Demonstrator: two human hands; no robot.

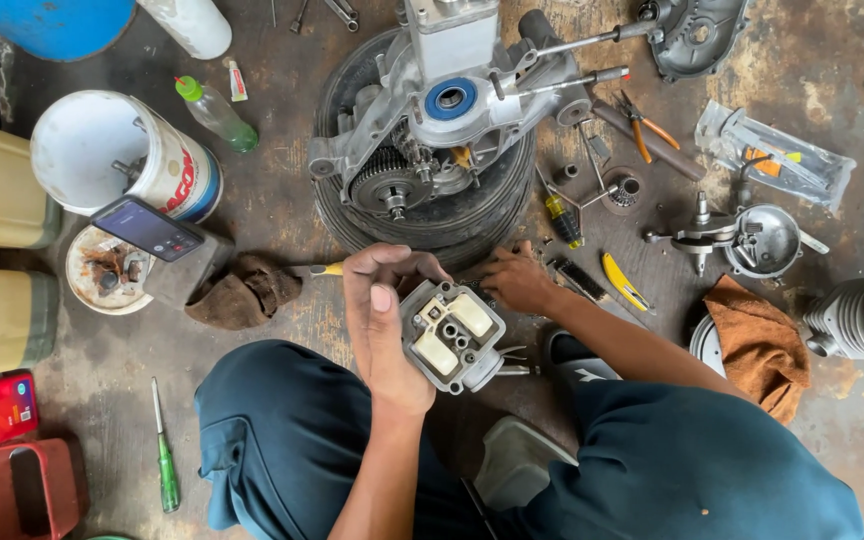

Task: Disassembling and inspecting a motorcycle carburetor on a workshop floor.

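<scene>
Left hand [384, 320] raised, fingers clamped on carburetor [452, 335]; right hand [517, 280] low, fingers seemingly curled.

One head-worn camera looks steeply down, fairly near, over the knees onto the workshop floor [832, 90].

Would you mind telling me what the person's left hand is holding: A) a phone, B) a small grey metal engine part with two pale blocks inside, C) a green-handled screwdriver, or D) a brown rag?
B: the left hand grips the small grey metal part above the lap, while the green-handled screwdriver, brown rag and phone all lie untouched on the floor.
</scene>
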